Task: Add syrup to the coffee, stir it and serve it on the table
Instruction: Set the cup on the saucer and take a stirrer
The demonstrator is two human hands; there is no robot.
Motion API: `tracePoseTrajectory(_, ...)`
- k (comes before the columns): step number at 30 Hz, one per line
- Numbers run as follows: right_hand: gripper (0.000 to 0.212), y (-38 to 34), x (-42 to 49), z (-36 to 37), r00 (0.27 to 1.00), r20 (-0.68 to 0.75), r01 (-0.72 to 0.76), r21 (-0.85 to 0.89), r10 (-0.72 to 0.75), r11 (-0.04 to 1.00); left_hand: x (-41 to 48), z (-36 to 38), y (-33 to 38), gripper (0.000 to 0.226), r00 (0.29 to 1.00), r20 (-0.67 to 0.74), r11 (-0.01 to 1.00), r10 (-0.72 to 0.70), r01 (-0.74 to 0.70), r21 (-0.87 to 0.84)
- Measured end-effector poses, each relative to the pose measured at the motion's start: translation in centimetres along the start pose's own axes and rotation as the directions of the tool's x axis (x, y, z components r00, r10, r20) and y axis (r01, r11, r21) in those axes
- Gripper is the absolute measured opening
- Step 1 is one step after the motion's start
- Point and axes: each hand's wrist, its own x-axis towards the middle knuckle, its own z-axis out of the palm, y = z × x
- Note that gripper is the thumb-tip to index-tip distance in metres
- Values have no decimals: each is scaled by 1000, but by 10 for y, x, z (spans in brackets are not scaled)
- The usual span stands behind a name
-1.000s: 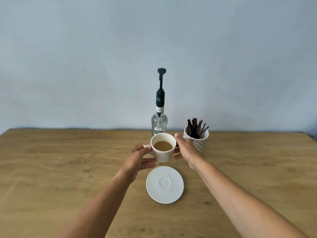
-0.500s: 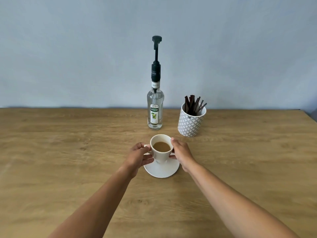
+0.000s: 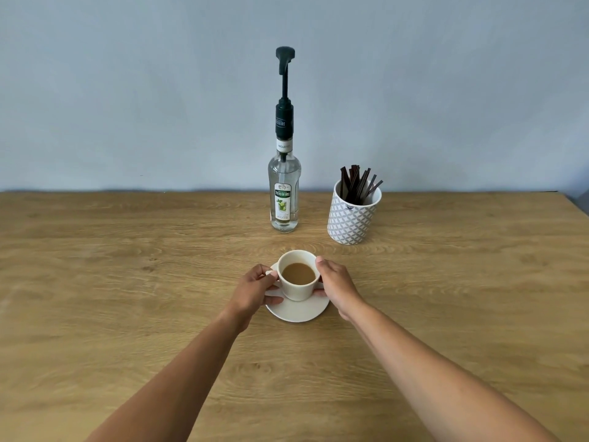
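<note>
The head view looks down on a wooden table [image 3: 127,314] that stands against a plain pale blue wall [image 3: 127,90].

At the far side of the table stands a clear glass syrup bottle [image 3: 284,199], upright. Its front label reads "TEISSEIRE" in white letters on a green band, above a small picture of a drink with lime, and at the bottom of the label the word "MOJITO" can be read. A white band on the neck also says "MOJITO", and the dark collar above it carries "TEISSEIRE" again. A black pump [image 3: 284,63] rises from the neck, its spout turned toward the camera. The liquid in the bottle is clear; I cannot tell its level.

To the right of the bottle, well apart from it, stands a white holder with a grey geometric pattern [image 3: 352,218]. It contains several dark brown stir sticks [image 3: 355,186] that lean in different directions.

Nearer to the camera, a white cup [image 3: 298,290] sits on a white saucer [image 3: 298,311]. The cup contains light brown milky coffee [image 3: 298,273]. The left hand [image 3: 255,290] pinches the cup at its left side, where the handle seems to be, and the right hand [image 3: 334,283] is wrapped around the right side, thumb at the rim. Both forearms are bare.
</note>
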Motion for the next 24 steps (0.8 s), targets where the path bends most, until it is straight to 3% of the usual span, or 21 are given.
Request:
tracePoseTrajectory(7, 30, 2, 3, -1, 999, 18, 32, -32, -31, 999, 0, -3, -1, 15, 998, 37, 991, 51, -56, 125)
tracePoseTrajectory(12, 35, -4, 9, -8, 997, 29, 78, -201, -74, 976, 2, -8, 1, 15, 996, 32, 967, 79, -85, 241)
tracePoseTrajectory(15, 34, -24, 14, -18, 979, -29, 185, -292, -202, 938, 3, -11, 3, 12, 994, 22, 951, 104, -106, 289)
tracePoseTrajectory(20, 22, -81, 38, -45, 894, -172, 358, -285, -414, 889, 5, -15, 7, 11, 988, 3, 920, 155, -145, 364)
tracePoseTrajectory(24, 19, -117, 70, -65, 859, -285, 323, -343, -426, 882, 6, -18, 7, 10, 988, -3, 907, 157, -143, 396)
